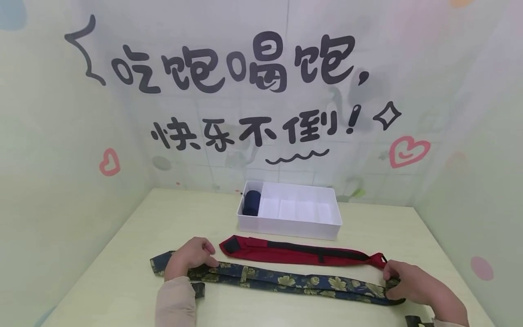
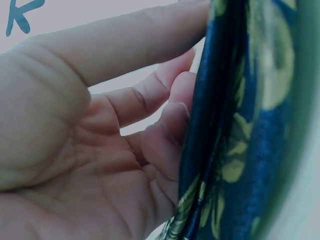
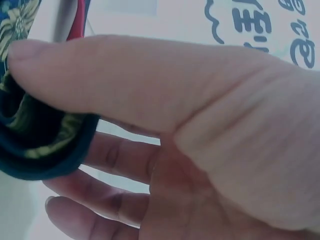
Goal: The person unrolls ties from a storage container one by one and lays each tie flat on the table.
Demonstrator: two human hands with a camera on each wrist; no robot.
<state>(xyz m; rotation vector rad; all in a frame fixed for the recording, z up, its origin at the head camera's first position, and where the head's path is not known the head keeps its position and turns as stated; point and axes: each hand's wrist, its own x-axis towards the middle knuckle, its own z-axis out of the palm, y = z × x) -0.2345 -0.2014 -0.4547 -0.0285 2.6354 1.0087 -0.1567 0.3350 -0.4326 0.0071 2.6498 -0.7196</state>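
A navy necktie with yellow-gold flowers lies lengthwise across the table, folded back on itself. At its left part my left hand pinches the edge, thumb on the cloth; in the left wrist view the curled fingers meet the tie's layered edge. My right hand grips the folded right end, and in the right wrist view the thumb lies over the rounded fold with fingers beneath. Just behind lies a red necktie, its dark underside strip showing, its knotted end close to my right fingertips.
A white divided box stands at the back of the table, a rolled dark blue item in its left compartment. Printed curtain-like walls enclose the back and sides. Small dark pieces show beside both wrists.
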